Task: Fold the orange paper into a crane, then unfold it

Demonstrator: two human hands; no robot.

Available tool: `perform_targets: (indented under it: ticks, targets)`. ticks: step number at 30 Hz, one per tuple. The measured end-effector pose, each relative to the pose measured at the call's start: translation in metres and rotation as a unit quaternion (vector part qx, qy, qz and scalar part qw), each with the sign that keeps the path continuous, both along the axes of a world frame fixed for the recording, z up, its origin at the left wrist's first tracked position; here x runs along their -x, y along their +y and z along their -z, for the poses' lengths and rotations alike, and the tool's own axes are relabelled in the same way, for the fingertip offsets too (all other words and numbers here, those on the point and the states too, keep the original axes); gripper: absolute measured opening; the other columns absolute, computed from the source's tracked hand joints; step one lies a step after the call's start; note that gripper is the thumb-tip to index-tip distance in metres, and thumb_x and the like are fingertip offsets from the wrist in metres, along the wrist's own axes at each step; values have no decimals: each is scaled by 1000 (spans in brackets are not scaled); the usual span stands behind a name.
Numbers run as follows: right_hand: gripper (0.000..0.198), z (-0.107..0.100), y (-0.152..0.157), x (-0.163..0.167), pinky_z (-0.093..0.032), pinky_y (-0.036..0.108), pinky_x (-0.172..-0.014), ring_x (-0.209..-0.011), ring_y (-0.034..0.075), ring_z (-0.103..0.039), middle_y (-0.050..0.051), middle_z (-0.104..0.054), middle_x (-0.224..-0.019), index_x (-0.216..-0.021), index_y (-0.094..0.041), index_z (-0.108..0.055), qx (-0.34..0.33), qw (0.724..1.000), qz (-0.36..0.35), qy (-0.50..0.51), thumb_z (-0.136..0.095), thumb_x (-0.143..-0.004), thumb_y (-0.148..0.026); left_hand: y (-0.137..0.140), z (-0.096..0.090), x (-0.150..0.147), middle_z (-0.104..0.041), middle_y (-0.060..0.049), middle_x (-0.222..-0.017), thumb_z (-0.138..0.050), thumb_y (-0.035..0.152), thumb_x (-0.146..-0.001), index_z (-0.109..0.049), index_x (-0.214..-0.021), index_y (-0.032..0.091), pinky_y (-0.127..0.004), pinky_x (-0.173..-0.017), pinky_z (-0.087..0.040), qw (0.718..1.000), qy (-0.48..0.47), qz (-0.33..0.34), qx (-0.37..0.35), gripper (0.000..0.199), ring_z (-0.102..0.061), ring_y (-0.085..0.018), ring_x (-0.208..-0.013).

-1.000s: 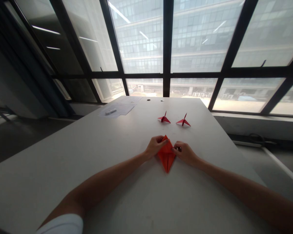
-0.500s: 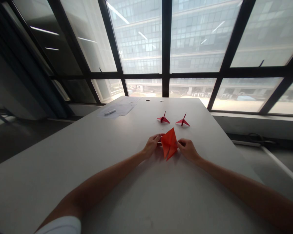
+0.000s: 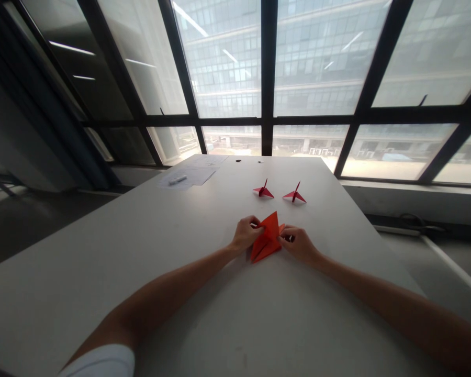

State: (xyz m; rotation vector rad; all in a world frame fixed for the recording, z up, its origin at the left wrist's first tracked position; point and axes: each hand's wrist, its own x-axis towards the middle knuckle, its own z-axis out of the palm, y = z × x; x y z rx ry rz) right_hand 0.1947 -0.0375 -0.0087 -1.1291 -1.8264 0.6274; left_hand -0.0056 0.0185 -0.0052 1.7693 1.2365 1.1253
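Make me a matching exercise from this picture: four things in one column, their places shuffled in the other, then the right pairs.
1. Orange paper
2. Red paper birds
3. White sheets
4. Dark curtain

A. Lying flat, far left part of the table
B. Hanging beside the windows
C. Between left hand and right hand
D. Side by side, beyond the hands

Pairs: 1-C, 2-D, 3-A, 4-B

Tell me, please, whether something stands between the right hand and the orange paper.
Nothing visible does: the right hand touches the orange paper at its right edge. Both red paper figures stand beyond it.
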Motion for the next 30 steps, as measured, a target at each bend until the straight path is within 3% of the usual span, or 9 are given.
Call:
perform_targets:
  ticks: [7, 12, 15, 18, 22, 26, 30]
  targets:
    - [18, 2, 0, 1, -38, 25, -58, -62, 13, -50, 2, -61, -72, -63, -18, -62, 5, 1000, -19, 0, -57, -79, -23, -3, -2, -5, -64, -1, -74, -66, 31, -74, -61, -75, 18, -26, -68, -45, 998, 13, 21, -59, 14, -57, -15, -72]
    - [17, 1, 4, -1, -38, 26, -58, -62, 14, -48, 1, -59, -68, -62, -17, -58, 19, 1000, 5, 23, -55, -78, -24, -6, -7, -6, -65, -4, -85, -47, 45, -89, -62, -82, 17, -28, -75, -47, 989, -68, 133, 16, 32, -59, -17, -81]
    - [20, -2, 6, -3, -38, 26, -57, -63, 15, -49, 2, -59, -68, -65, -17, -60, 26, 998, 13, 51, -54, -80, -28, -5, -8, -2, -65, -3, -88, -57, 42, -86, -59, -92, 18, -26, -72, -46, 974, -112, 186, 65, 25, -59, -15, -81]
    - [22, -2, 6, -3, -38, 27, -58, -64, 15, -50, 2, -60, -70, -65, -17, -61, 21, 998, 10, 55, -55, -81, -31, -3, -6, 0, -64, -4, -88, -68, 40, -81, -56, -96, 18, -25, -69, -46, 970, -108, 206, 66, 30, -59, -14, -78]
    - [23, 1, 5, -2, -37, 26, -58, -61, 14, -48, 0, -57, -64, -62, -17, -59, 18, 1000, 19, 12, -57, -82, -28, -1, 1, -1, -62, -2, -82, -73, 35, -77, -56, -92, 17, -23, -64, -43, 982, -65, 179, 15, 29, -57, -13, -73]
    - [20, 5, 3, -2, -39, 26, -61, -61, 13, -49, 0, -59, -70, -65, -18, -61, 7, 996, 37, -82, -58, -84, -25, -3, 3, -4, -60, 1, -73, -62, 32, -85, -60, -87, 16, -23, -61, -41, 988, 22, 149, -35, 16, -54, -12, -65]
    - [6, 7, 4, -3, -45, 30, -74, -81, 19, -57, 4, -63, -87, -85, -19, -64, -31, 984, 109, -140, -63, -82, -24, -10, -3, 2, -66, -4, -90, -53, 26, -91, -70, -91, 19, -32, -83, -47, 955, 207, 154, -142, 18, -60, -18, -86]
